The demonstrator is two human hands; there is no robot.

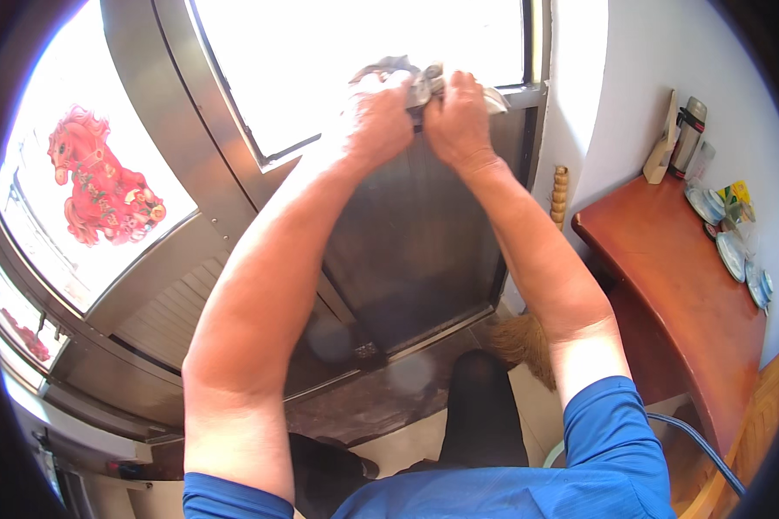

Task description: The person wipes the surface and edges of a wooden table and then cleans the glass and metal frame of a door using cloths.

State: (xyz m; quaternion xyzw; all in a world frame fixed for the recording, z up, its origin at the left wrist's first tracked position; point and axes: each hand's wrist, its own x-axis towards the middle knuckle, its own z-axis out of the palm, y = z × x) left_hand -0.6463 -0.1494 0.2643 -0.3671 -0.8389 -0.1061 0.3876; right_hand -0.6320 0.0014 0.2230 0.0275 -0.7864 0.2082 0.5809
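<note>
Both of my arms reach up to the lower edge of a bright glass pane [376,32] in a metal-framed door. My left hand [383,117] grips one part of a crumpled grey cloth [422,87], its fingers curled over it. Close beside it on the right, my right hand [457,120] holds another part of the same cloth, and a loose corner sticks out past its fingers. Below the hands is the dark lower door panel [409,240]. Some of the cloth is hidden behind the fingers.
A red horse decoration [107,181] is on the glass at left. To the right, a reddish-brown wooden table [675,272] bears a steel thermos [688,136] and several glass dishes [730,256] along the white wall. A straw broom [526,344] stands by the door's lower right corner.
</note>
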